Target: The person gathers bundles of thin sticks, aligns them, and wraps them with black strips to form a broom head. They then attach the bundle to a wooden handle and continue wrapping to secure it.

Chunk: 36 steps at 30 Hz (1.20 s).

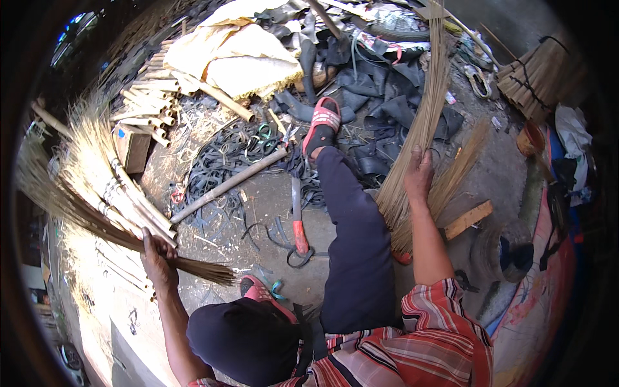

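Note:
My left hand (158, 255) is closed round a thin bundle of dried broom straw (77, 209), its cut end sticking out toward my knees and its wispy end reaching far left. On the right, my right hand (419, 175) grips a longer, thicker bundle of straw (422, 122), which stretches away from me past my outstretched leg. Another loose straw bundle (461, 168) lies just right of that forearm. Beyond my left hand, several brooms with bamboo handles (129, 193) lie side by side, heads pointing away to the left.
A bamboo pole (229, 184) lies across a tangle of black rubber strips (219, 145). Nearby are a red-handled knife (299, 226) and scissors (288, 133). Cut bamboo tubes (151, 103), a pale sack (238, 58) and rubber sheets (380, 84) lie farther off. A wooden piece (469, 219) rests at right.

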{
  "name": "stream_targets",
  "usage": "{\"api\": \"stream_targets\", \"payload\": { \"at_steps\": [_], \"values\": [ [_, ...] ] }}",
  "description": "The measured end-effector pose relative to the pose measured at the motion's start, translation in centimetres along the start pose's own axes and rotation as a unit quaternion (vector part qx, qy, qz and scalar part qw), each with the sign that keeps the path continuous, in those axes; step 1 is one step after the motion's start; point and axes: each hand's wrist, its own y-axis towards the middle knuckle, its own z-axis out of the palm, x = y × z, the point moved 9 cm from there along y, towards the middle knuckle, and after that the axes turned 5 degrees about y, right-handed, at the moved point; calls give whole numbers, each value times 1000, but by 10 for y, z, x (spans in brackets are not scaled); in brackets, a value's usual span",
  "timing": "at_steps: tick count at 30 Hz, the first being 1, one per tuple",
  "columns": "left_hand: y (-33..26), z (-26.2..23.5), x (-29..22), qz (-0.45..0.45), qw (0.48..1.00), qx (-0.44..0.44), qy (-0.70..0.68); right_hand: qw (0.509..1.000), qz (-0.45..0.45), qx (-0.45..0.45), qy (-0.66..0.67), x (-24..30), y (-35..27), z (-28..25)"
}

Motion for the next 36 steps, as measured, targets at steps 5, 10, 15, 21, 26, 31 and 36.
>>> {"api": "stream_targets", "payload": {
  "at_steps": [5, 10, 15, 21, 26, 31, 36],
  "values": [
    [5, 56, -40, 5, 997, 81, 0, 944, -139, 183, 237, 183, -73, 86],
    [-10, 96, -78, 124, 973, 180, -77, 810, -316, 425, 252, 315, -251, 177],
    [8, 34, -67, 97, 991, 64, -66, 757, -394, 427, 298, 379, -298, 209],
    [-2, 0, -56, 323, 918, 10, 230, 666, -309, 488, 472, 505, -315, 241],
    [16, -53, 13, 184, 969, 46, 159, 618, -291, 484, 547, 559, -357, 255],
    [22, -94, 77, 139, 982, -8, 129, 571, -218, 629, 481, 528, -428, 306],
    [28, -114, 131, 118, 987, -19, 111, 578, -188, 678, 413, 490, -465, 350]
  ]
}}
